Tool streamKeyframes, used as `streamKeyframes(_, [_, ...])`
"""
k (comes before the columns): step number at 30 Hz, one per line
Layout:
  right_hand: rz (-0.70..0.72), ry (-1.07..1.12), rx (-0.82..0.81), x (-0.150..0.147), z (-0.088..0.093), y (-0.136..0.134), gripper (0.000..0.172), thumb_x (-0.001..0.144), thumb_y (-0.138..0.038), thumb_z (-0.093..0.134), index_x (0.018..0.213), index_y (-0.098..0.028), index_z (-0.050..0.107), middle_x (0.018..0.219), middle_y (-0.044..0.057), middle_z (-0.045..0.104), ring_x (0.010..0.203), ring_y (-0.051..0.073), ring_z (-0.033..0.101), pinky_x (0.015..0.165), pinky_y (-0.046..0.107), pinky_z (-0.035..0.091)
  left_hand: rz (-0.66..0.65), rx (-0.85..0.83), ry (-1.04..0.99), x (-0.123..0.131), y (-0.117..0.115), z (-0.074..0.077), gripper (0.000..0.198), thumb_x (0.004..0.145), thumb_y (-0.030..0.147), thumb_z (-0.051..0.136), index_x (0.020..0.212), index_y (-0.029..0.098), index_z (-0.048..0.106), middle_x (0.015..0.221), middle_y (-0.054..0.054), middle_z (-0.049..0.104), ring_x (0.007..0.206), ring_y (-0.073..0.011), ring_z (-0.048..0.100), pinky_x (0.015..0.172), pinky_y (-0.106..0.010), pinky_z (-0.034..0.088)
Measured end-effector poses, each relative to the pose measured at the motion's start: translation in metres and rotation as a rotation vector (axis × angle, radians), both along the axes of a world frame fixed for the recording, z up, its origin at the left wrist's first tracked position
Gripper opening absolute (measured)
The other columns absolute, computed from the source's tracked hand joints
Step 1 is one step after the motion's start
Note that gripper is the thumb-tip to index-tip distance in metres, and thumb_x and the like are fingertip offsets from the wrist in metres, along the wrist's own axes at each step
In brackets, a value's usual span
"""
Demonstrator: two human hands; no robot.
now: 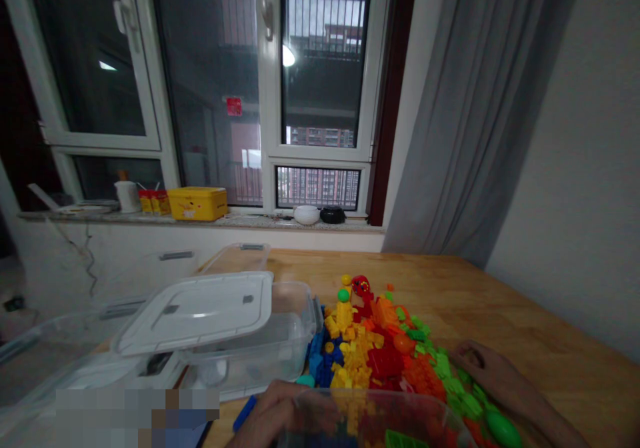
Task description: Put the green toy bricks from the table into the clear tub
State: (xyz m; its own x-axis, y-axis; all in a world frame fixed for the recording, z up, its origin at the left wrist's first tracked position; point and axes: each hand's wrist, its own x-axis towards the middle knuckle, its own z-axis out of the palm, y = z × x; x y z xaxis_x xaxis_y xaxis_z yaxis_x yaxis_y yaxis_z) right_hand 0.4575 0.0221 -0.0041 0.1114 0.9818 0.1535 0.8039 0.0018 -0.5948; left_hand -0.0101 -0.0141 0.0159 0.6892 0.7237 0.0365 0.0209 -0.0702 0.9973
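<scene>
A pile of toy blocks lies on the wooden table, grouped by colour: blue blocks (325,361) at the left, yellow blocks (353,355), red and orange blocks (385,361), then green blocks (453,381) at the right. In front of them stands a clear plastic bin (425,405) with a green block inside. My left hand (287,411) is at the bin's left rim, its fingers partly seen through the plastic; its grip is unclear. My right hand (477,361) rests beside the green blocks with its fingers curled; whatever they hold, if anything, is hidden.
Left of the pile is another clear container (250,368) with a white lid (200,311) lying over it. A blue piece (245,413) lies beside my left hand. On the windowsill are a yellow box (197,204), a white pot and a black pot.
</scene>
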Motion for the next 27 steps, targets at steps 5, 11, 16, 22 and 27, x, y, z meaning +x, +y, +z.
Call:
streamKeyframes(5, [-0.006,0.029,-0.007,0.001,0.002,0.000,0.037,0.080,-0.057,0.055,0.077,-0.022,0.068,0.065,0.003,0.071,0.065,0.024,0.065,0.060,0.030,0.044,-0.069,-0.318,-0.139,0.007,0.045,-0.059,0.034,0.085,0.033,0.061,0.108,0.014,0.077,0.117,-0.012,0.076,0.118,-0.0401,0.062,0.108,-0.053,0.038])
streamKeyframes(11, [-0.024,0.003,-0.002,0.001,0.010,-0.004,0.041,0.078,-0.061,0.054,0.077,-0.023,0.068,0.063,0.003,0.071,0.061,0.023,0.063,0.055,0.030,0.041,-0.102,-0.340,-0.128,0.004,0.051,-0.069,0.033,0.082,0.034,0.066,0.106,0.015,0.078,0.118,-0.012,0.076,0.119,-0.0418,0.061,0.110,-0.055,0.036])
streamKeyframes(16, [-0.003,-0.049,-0.021,0.002,0.010,-0.004,0.040,0.080,-0.060,0.054,0.079,-0.022,0.067,0.064,0.003,0.070,0.062,0.023,0.062,0.055,0.030,0.039,-0.100,-0.356,-0.124,0.003,0.049,-0.069,0.033,0.084,0.031,0.062,0.109,0.015,0.077,0.120,-0.012,0.075,0.121,-0.0400,0.061,0.109,-0.052,0.038])
streamKeyframes(22, [0.005,-0.051,-0.012,0.005,0.007,-0.004,0.037,0.085,-0.054,0.048,0.079,-0.022,0.066,0.065,0.003,0.069,0.062,0.022,0.061,0.056,0.030,0.039,-0.120,-0.366,-0.107,0.003,0.055,-0.070,0.032,0.085,0.027,0.059,0.110,0.015,0.076,0.121,-0.009,0.074,0.124,-0.0381,0.059,0.112,-0.051,0.035])
streamKeyframes(27, [-0.034,-0.020,0.040,0.002,0.013,-0.003,0.037,0.085,-0.053,0.047,0.081,-0.022,0.066,0.059,0.001,0.063,0.060,0.022,0.059,0.055,0.031,0.042,-0.147,-0.423,-0.082,0.011,0.067,-0.085,0.026,0.082,0.028,0.060,0.096,0.021,0.081,0.112,-0.006,0.078,0.120,-0.0377,0.062,0.112,-0.056,0.033])
